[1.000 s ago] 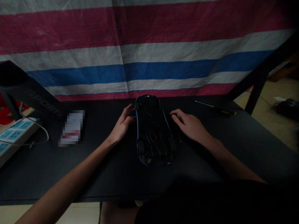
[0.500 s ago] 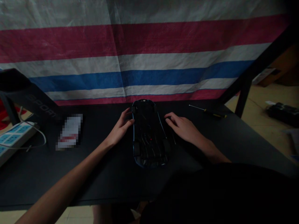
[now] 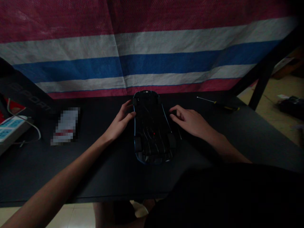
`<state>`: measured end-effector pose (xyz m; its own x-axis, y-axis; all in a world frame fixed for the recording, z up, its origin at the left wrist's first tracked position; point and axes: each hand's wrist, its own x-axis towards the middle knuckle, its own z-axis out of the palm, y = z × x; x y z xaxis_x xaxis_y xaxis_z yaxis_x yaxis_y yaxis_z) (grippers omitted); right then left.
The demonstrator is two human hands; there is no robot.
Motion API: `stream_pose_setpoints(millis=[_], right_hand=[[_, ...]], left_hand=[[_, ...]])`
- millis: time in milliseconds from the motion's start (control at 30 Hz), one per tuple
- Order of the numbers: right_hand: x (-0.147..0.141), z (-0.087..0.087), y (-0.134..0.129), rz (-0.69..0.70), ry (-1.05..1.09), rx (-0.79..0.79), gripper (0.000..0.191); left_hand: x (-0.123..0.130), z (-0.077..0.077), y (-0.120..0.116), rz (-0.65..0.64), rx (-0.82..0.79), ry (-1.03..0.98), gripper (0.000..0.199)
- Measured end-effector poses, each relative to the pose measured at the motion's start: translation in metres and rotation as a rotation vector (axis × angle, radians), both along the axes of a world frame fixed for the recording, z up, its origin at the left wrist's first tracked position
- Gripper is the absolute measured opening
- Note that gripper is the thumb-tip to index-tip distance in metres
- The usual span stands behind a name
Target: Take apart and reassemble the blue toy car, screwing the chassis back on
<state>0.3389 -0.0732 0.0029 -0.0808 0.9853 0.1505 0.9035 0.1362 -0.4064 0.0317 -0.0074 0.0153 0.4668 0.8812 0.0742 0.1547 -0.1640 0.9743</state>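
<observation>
A dark toy car [image 3: 152, 126] with blue edges lies upside down on the black table, its underside and wheels facing up. My left hand [image 3: 121, 118] is at the car's left side, thumb on the edge and fingers bent against it. To the right of the car, my right hand [image 3: 190, 118] hovers low with its fingers loosely bent. A gap shows between its thumb and forefinger, and I see nothing held there. Beside that hand, a thin metal rod [image 3: 180, 132] shows faintly in the dark.
A screwdriver [image 3: 220, 105] lies at the back right of the black table [image 3: 106, 177]. To the left are a blurred-out packet [image 3: 66, 126], a white power strip [image 3: 14, 128] with a cable, and a dark box [image 3: 28, 95]. A striped sheet [image 3: 147, 63] hangs behind.
The view has tilted down a little, so the table sits higher in the picture. My right hand has shifted slightly; the car and my left hand keep their places.
</observation>
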Motion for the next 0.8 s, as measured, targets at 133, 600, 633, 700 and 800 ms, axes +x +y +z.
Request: stream_pose_setpoints(millis=[133,600,633,700,800], right_hand=[[0.0019,-0.0022,0.0001,0.004,-0.008,0.015,0.032],[0.0022,-0.0024,-0.0006,0.028,-0.006,0.012,0.032],[0.0024,-0.0025,-0.0005,0.029,-0.004,0.014,0.032],[0.0028,-0.0029,-0.0004,0.028,-0.005,0.018,0.031],[0.0026,-0.0031,-0.0003,0.023,-0.011,0.012,0.03]], left_hand=[[0.0004,-0.0021,0.0012,0.007,-0.009,-0.015,0.072],[-0.0006,-0.0008,0.0014,0.006,0.009,0.005,0.07],[-0.0006,-0.0015,0.0019,0.003,0.013,0.002,0.07],[-0.0005,-0.0024,0.0026,0.002,0.016,-0.006,0.07],[-0.0004,-0.0024,0.0025,0.005,0.004,-0.012,0.071]])
